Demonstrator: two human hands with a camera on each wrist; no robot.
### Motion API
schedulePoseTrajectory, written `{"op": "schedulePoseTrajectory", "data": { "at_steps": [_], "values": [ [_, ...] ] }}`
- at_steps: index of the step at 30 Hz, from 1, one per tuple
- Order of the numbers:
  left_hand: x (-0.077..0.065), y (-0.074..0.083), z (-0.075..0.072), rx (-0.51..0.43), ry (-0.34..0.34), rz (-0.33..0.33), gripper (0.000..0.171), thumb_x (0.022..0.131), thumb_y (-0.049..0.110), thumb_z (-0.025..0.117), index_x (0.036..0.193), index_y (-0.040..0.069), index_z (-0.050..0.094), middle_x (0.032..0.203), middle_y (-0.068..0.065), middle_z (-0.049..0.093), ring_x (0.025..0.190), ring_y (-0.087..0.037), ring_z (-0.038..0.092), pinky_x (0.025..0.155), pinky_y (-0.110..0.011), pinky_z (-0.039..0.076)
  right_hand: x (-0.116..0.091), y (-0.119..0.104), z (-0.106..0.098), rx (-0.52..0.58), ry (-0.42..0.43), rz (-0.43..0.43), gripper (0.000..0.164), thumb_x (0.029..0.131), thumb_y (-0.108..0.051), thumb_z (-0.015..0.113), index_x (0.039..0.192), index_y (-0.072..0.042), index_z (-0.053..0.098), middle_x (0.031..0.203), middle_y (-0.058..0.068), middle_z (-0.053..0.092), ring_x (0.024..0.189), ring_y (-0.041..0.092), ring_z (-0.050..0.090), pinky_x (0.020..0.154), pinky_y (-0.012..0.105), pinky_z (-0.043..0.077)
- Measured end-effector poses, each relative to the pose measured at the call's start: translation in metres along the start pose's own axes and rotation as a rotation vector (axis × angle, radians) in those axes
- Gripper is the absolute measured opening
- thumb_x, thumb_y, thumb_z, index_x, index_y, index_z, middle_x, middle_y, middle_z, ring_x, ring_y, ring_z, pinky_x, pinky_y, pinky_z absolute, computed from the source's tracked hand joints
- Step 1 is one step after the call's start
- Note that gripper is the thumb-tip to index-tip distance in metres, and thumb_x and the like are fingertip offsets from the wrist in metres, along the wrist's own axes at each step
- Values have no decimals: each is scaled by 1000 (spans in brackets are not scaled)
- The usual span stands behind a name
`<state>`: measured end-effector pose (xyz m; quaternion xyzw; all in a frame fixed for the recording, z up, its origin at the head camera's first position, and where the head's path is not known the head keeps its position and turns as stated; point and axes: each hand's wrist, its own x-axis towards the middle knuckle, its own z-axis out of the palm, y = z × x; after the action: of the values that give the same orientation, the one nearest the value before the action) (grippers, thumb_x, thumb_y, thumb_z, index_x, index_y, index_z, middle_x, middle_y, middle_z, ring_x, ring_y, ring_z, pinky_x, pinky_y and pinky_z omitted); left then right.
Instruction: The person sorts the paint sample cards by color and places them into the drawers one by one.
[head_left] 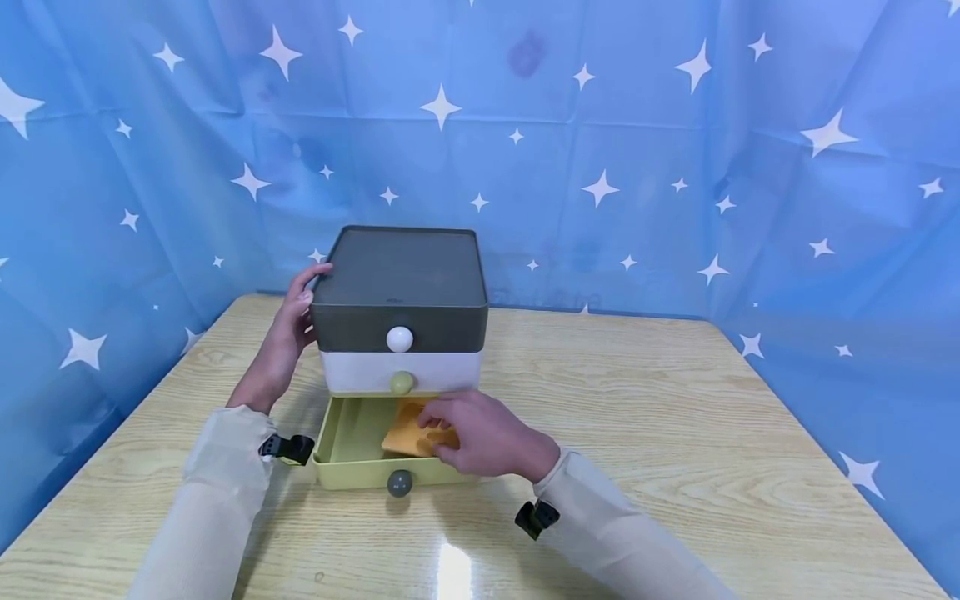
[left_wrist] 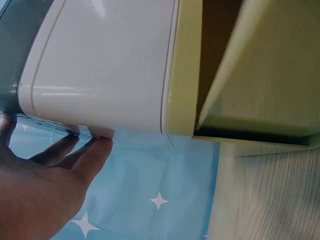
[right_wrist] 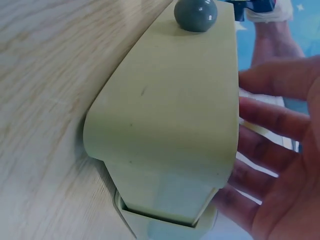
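A stacked drawer unit has a dark grey top tier [head_left: 405, 267], a white middle tier [head_left: 345, 370] and a light green bottom drawer [head_left: 348, 475], which is pulled out. Inside that drawer, toward its right side, lies a flat orange piece [head_left: 405, 437]; its kind is unclear. Over it reaches my right hand [head_left: 487, 433], fingers bent down toward the piece. In the right wrist view the drawer front hides the fingertips, so a grip on the piece cannot be confirmed. My left hand [head_left: 283, 342] rests against the unit's left side, fingers extended along it.
Round knobs mark the fronts: a white knob [head_left: 400, 338], a green knob [head_left: 402, 382] and a grey knob [head_left: 400, 483]. The unit stands on a light wood table [head_left: 660, 417]. A blue curtain with white stars [head_left: 525, 167] hangs behind and around the table.
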<state>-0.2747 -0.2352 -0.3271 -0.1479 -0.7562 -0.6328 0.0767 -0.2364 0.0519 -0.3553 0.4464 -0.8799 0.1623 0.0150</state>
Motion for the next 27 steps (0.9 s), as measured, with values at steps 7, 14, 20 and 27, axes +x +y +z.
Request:
{"op": "schedulePoseTrajectory", "data": {
  "at_steps": [7, 14, 20, 27],
  "values": [
    [-1, 0, 0, 9, -1, -4, 53, 105, 54, 18, 157, 40, 21, 168, -6, 11, 149, -39, 24, 115, -61, 20, 0, -2, 0, -10, 39, -15, 20, 86, -16, 79, 104, -9, 73, 101, 3, 75, 91, 15, 70, 79, 23, 54],
    [0, 1, 0, -3, -1, 3, 53, 105, 54, 19, 157, 39, 22, 168, -7, 11, 149, -39, 24, 115, -61, 20, -2, -10, -4, -8, 16, -12, 23, 88, -17, 77, 108, -10, 72, 106, 2, 75, 93, 13, 70, 81, 23, 55],
    [0, 1, 0, -2, -1, 1, 54, 105, 53, 19, 157, 39, 22, 168, -5, 11, 148, -38, 24, 114, -60, 21, -5, -20, -9, -14, 9, -32, 23, 89, -18, 75, 110, -11, 72, 106, 0, 75, 94, 12, 70, 82, 22, 54],
    [0, 1, 0, -11, -4, -3, 53, 105, 53, 19, 156, 39, 22, 168, -5, 12, 149, -38, 24, 114, -59, 21, -8, -37, -13, 4, -20, -45, 21, 90, -17, 73, 111, -14, 73, 99, -3, 74, 81, 8, 68, 71, 14, 49]
  ]
}}
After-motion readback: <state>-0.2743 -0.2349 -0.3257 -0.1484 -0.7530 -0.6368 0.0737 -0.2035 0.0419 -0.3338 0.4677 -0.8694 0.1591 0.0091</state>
